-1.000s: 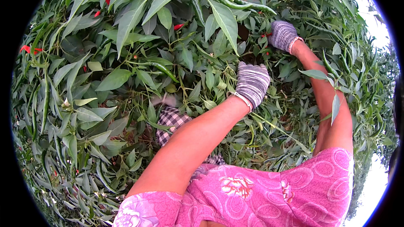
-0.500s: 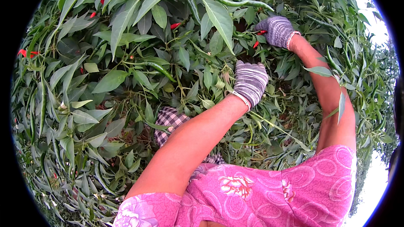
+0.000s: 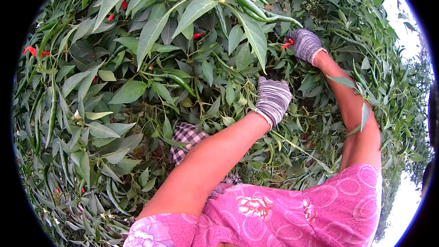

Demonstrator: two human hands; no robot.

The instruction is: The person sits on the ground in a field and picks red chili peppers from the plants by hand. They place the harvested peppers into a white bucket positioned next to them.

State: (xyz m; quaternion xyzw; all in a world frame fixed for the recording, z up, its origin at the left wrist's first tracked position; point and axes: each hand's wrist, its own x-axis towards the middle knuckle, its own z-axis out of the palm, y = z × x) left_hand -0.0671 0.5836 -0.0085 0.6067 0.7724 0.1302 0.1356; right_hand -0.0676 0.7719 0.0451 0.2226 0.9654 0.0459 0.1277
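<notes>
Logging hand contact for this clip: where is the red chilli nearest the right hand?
In the head view, the red chilli sits upper right, at the fingertips of the gloved right hand, just below a long green chilli among the leaves.

Knitted cloth gloves [image 3: 273, 98], glossy green chillies [image 3: 249, 4], matt leaves [image 3: 130, 92]
</notes>
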